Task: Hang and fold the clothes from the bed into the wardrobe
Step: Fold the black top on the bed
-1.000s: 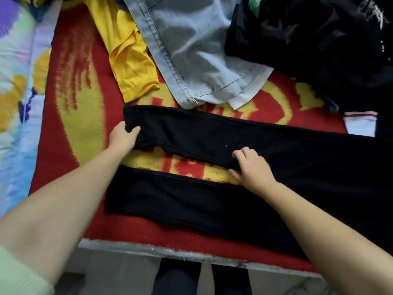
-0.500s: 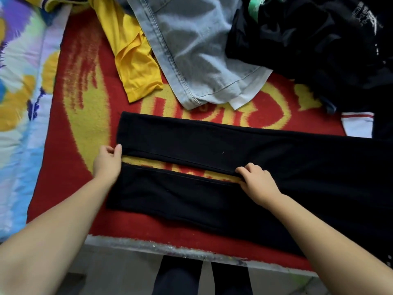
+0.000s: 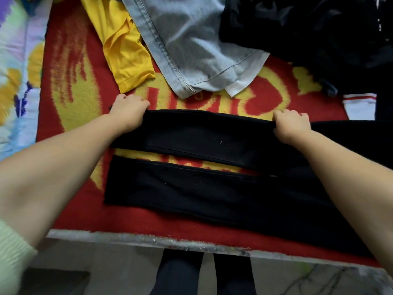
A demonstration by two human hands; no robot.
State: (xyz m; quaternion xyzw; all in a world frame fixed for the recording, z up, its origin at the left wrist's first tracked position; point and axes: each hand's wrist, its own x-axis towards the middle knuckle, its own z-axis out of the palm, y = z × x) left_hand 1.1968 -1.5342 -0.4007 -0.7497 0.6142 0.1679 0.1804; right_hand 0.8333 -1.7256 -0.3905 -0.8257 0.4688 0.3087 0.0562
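Both hands point(image 3: 127, 112) point(image 3: 291, 126) moved to trousers' point(image 3: 212, 188) far edge

A bed covered by a red and yellow patterned blanket point(image 3: 70, 86) filled the view, with a pastel floral sheet point(image 3: 14, 67) along its left side. Black trousers point(image 3: 212, 194) lay flat near the front edge, legs apart. Behind them lay a yellow shirt point(image 3: 125, 54), pale blue jeans point(image 3: 191, 45), a heap of black clothes point(image 3: 319, 33) and a white cuff with a red stripe point(image 3: 359, 105).
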